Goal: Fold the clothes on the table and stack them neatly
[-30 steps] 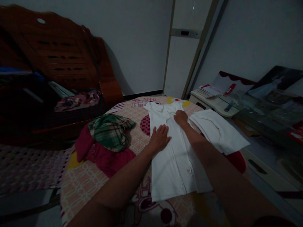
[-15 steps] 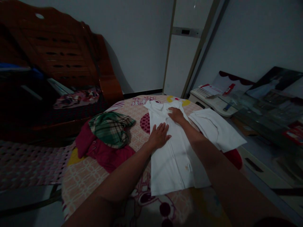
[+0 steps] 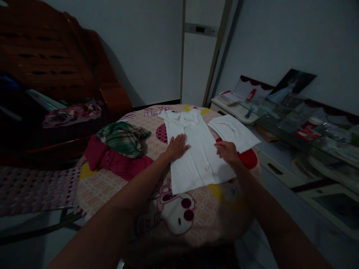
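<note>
A white short-sleeved shirt (image 3: pixel 193 160) lies spread on a round table with a patterned cloth (image 3: pixel 112 190), its collar toward the far side. My left hand (image 3: pixel 177 148) rests flat on the shirt's left half, fingers stretched out. At the shirt's right edge, my right hand (image 3: pixel 226 151) has its fingers drawn together in a pinch on the fabric. Just beyond that hand is a folded white garment (image 3: pixel 235 130). Left of the shirt, a green plaid cloth (image 3: pixel 123 140) lies crumpled on a magenta garment (image 3: pixel 120 163).
A carved wooden bench (image 3: pixel 50 74) holding a bunched floral cloth (image 3: pixel 73 114) stands at the left. A woven pink seat (image 3: pixel 39 190) is near the table's left side. To the right is a glass-topped cabinet (image 3: pixel 286 127) with papers and small items. A tall white unit (image 3: pixel 199 67) stands behind.
My right hand has moved from the shirt's upper front to its right edge, closing there. My left hand stays flat on the shirt. The view has shifted right.
</note>
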The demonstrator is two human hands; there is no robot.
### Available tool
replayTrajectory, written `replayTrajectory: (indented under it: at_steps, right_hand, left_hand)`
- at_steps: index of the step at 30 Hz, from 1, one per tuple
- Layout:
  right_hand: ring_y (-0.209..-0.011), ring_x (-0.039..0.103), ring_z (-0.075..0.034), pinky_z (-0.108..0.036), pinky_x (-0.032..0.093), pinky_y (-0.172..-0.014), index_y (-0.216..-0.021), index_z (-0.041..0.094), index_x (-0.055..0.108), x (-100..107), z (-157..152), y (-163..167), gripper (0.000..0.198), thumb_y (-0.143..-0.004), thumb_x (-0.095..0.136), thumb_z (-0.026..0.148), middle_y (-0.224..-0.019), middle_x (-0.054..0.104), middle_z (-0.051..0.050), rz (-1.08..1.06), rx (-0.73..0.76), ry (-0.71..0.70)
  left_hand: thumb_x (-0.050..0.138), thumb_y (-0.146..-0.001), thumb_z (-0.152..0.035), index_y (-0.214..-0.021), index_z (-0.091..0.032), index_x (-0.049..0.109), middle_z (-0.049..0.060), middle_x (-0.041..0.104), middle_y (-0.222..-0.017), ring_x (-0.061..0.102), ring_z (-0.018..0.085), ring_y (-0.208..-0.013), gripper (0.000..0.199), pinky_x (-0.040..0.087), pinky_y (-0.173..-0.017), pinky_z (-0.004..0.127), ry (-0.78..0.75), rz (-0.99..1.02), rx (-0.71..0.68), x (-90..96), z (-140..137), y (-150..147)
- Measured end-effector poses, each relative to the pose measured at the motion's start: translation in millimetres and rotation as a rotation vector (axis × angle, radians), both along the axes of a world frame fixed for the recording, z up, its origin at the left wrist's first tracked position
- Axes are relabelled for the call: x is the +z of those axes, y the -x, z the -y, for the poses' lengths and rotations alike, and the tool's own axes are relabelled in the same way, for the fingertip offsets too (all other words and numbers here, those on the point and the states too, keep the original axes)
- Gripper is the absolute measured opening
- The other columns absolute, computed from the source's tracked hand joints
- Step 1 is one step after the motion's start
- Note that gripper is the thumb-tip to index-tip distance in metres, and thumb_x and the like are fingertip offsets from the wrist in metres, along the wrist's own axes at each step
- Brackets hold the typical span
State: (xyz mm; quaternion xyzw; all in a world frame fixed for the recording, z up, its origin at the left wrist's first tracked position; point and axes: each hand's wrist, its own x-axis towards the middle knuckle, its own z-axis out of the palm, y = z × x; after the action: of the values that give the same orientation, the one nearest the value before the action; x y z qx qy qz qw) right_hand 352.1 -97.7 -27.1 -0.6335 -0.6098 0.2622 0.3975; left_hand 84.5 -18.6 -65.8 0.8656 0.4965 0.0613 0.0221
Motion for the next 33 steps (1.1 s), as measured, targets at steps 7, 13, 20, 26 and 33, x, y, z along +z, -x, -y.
replayTrajectory:
  at_steps: [7, 13, 20, 26, 33]
  right_hand:
    - [-0.045, 0.055, -0.010, -0.018, 0.037, -0.039, -0.095, 0.014, 0.072, -10, 26, -2, 0.028, -0.078, 0.058, 0.031, -0.063, 0.067, -0.001, -0.090, 0.030, 0.189]
    - [-0.070, 0.067, -0.016, -0.026, 0.051, -0.065, -0.088, 0.015, 0.073, -5, 43, 4, 0.016, -0.081, 0.062, 0.024, -0.080, 0.073, -0.006, 0.268, 0.270, 0.099]
    - [-0.107, 0.063, -0.025, -0.037, 0.051, -0.091, -0.116, 0.018, 0.067, 12, 84, 4, 0.040, -0.077, 0.073, 0.021, -0.117, 0.067, -0.012, 0.782, 0.632, -0.099]
    - [-0.099, 0.060, -0.027, -0.040, 0.051, -0.085, -0.123, 0.010, 0.060, 8, 100, 29, 0.047, -0.077, 0.059, 0.007, -0.115, 0.064, -0.018, 1.063, 0.565, -0.095]
    - [-0.092, 0.063, -0.025, -0.034, 0.047, -0.081, -0.102, 0.014, 0.069, -9, 90, 14, 0.033, -0.082, 0.047, 0.002, -0.102, 0.070, -0.014, 1.061, 0.419, -0.104]
  left_hand:
    - [0.030, -0.103, -0.050, -0.159, -0.010, 0.025, 0.019, 0.027, -0.164, 0.023, 0.028, -0.153, 0.069, 0.021, -0.123, 0.051, 0.006, -0.029, -0.104, -0.8, 59, 7]
    - [0.036, -0.101, -0.053, -0.158, -0.010, 0.026, 0.021, 0.027, -0.163, 0.022, 0.030, -0.153, 0.072, 0.023, -0.122, 0.052, 0.030, -0.023, -0.251, 0.5, 111, 11]
    - [0.044, -0.099, -0.050, -0.156, -0.012, 0.031, 0.022, 0.030, -0.162, 0.026, 0.033, -0.152, 0.069, 0.027, -0.120, 0.052, 0.059, -0.076, -0.391, 5.7, 166, 15]
    - [0.040, -0.098, -0.015, -0.151, -0.018, 0.039, 0.017, 0.042, -0.156, 0.039, 0.030, -0.145, 0.053, 0.037, -0.114, 0.049, 0.028, -0.127, -0.389, 10.2, 169, 12]
    - [0.046, -0.095, -0.013, -0.141, -0.019, 0.053, 0.015, 0.058, -0.144, 0.057, 0.026, -0.130, 0.047, 0.049, -0.105, 0.039, 0.097, -0.001, -0.371, 25.8, 157, 16]
